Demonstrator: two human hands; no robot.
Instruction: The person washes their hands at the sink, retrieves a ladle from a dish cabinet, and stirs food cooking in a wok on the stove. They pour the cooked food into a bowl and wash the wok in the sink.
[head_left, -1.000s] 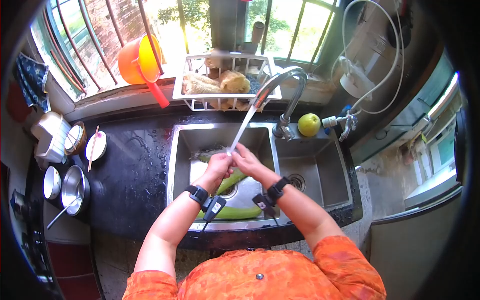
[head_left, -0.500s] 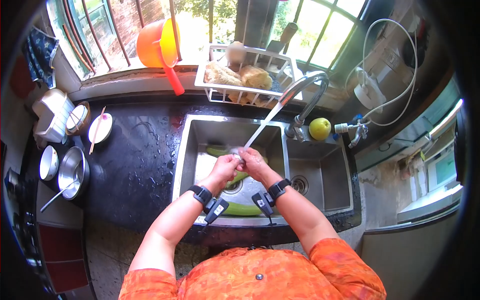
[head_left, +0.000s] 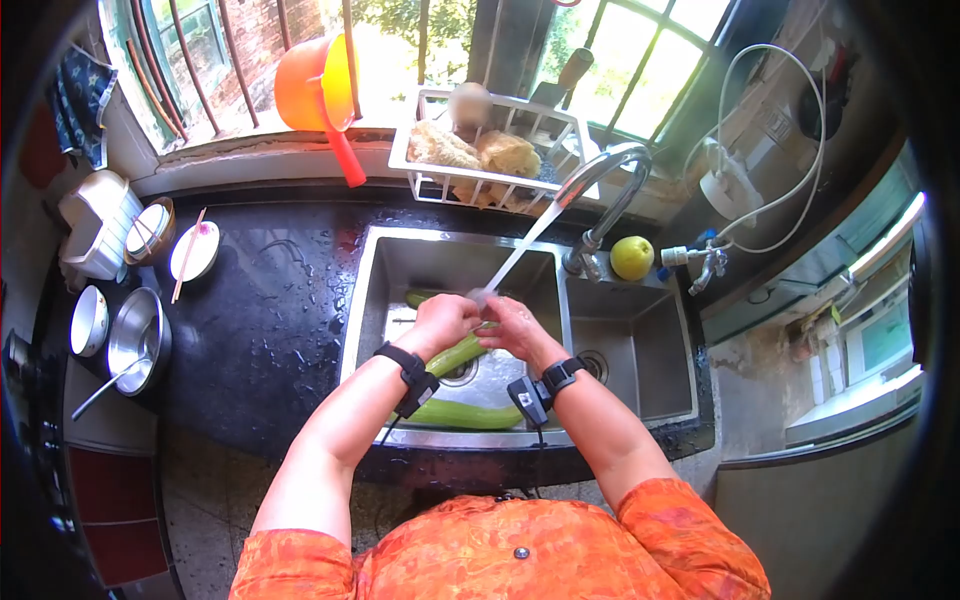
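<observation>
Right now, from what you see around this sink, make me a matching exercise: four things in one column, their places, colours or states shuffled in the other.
Things:
1. Long green vegetables
2. Faucet
3. Dipper
4. Chopsticks

Places, colours, states:
A. Orange
B. Lying across a white dish
C. In the larger basin
D. Running

Pairs: 1-C, 2-D, 3-A, 4-B.
</observation>
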